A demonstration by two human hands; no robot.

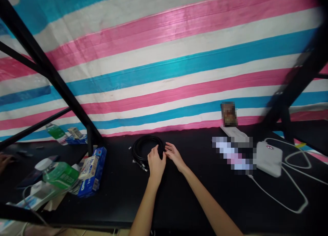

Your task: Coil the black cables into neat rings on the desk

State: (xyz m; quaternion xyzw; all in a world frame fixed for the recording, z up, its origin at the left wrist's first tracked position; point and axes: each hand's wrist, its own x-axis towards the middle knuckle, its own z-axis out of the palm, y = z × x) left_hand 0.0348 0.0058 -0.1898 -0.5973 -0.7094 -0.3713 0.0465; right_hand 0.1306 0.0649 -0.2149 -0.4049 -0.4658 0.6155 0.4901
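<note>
A coil of black cable lies on the black table, with its plug ends at the near left side. My left hand is over the coil's near right part, its fingers bent around the cable. Just to the right, my right hand has its bent fingertips on the coil's right edge, close to my left thumb. Dark cable against the dark tabletop makes the exact grip hard to see.
On the left stand a blue Oreo box and a green-labelled bottle. To the right are a white power bank with a white cable and a blurred-out phone. Black frame posts rise on both sides; another person's hand shows at far left.
</note>
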